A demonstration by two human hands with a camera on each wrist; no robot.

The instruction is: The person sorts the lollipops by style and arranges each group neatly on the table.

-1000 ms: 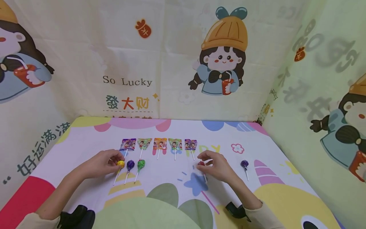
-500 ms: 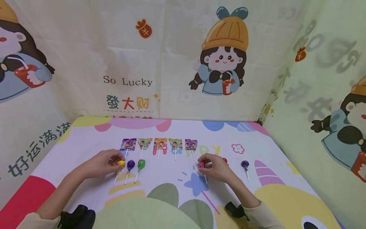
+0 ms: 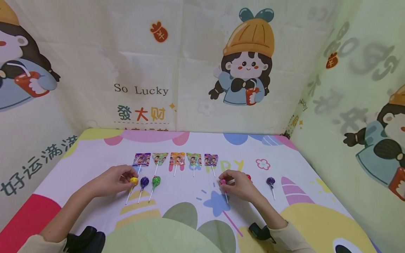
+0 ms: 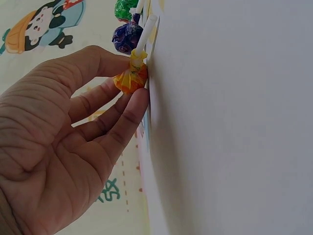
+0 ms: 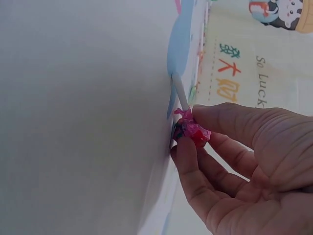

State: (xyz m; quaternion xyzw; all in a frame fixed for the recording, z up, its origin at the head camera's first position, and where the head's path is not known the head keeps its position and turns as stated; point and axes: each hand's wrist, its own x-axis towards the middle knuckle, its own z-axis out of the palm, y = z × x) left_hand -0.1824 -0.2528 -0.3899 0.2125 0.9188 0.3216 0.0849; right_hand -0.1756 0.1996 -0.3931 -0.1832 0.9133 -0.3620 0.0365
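Note:
My left hand pinches the wrapped head of a yellow lollipop between thumb and fingers; its stick points toward me. In the left wrist view the orange-yellow wrapper shows between the fingertips. Beside it lie a purple lollipop and a green lollipop, in a row. Over to the right, my right hand pinches a pink lollipop by its head, down at the table surface. A red lollipop is mostly hidden behind that hand. Farther right lies another purple lollipop.
Behind the hands, several flat-wrapped lollipops form a row with sticks toward me. The table has a printed cartoon cover. Patterned cloth walls rise at its back and sides.
The right hand has shifted very slightly; the pink head in its fingers shows more clearly, and the red lollipop behind the hand has come into sight. The left hand has kept still.

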